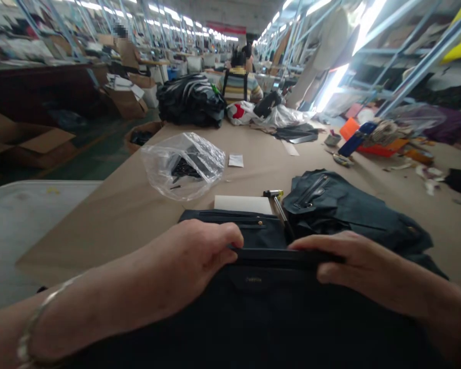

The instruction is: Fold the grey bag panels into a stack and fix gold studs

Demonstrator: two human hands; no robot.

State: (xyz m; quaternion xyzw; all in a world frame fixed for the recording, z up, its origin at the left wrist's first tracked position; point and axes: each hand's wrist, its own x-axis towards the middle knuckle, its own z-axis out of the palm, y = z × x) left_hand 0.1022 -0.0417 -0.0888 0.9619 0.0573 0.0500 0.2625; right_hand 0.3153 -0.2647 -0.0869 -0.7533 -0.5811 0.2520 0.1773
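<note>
A dark bag (269, 318) with a small gold label near its upper edge fills the bottom of the head view. My left hand (203, 251) pinches that edge left of the label, thumb and fingers closed on it. On the right, my right hand (349, 256) grips the same edge, its fingers over the top and its thumb on the near side. Just beyond lies another dark piece with a zipper (234, 220), partly hidden by my left hand. To the right rests a pile of dark bags (349, 205), one showing a zipped pocket.
Past the zippered piece are a pale card (243, 204) and a tool with a black and yellow end (272, 193). A clear plastic bag (188, 164) of small black parts lies on the brown table (111, 210). A black bundle (192, 100) and seated people are farther back.
</note>
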